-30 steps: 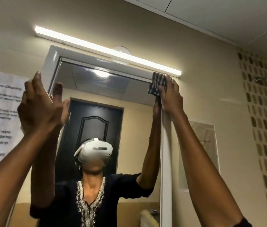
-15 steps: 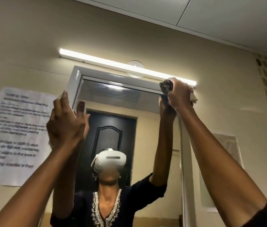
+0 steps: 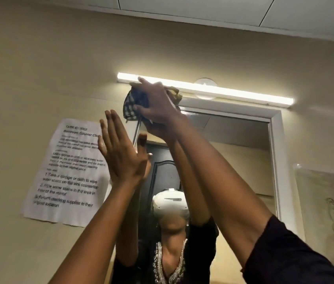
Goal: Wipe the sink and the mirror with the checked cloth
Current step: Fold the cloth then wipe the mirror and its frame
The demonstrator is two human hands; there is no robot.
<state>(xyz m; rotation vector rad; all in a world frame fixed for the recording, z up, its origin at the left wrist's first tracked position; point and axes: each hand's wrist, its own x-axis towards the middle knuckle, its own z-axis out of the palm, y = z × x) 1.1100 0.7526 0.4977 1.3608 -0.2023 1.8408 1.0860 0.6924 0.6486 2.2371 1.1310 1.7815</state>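
A white-framed mirror (image 3: 242, 148) hangs on the beige wall and reflects a person with raised arms. My right hand (image 3: 157, 103) presses the dark checked cloth (image 3: 134, 104) against the top left corner of the mirror frame, just under the light bar. My left hand (image 3: 121, 152) is held flat and upright with fingers together, resting at the mirror's left edge below the cloth, holding nothing. The sink is out of view.
A lit white light bar (image 3: 205, 89) runs above the mirror. A printed instruction sheet (image 3: 67, 173) is taped to the wall left of the mirror. A pale sheet (image 3: 326, 210) is fixed to the wall at the right.
My right hand has carried the cloth along the top of the mirror frame from the right corner to the left corner. The view has swung left and upward.
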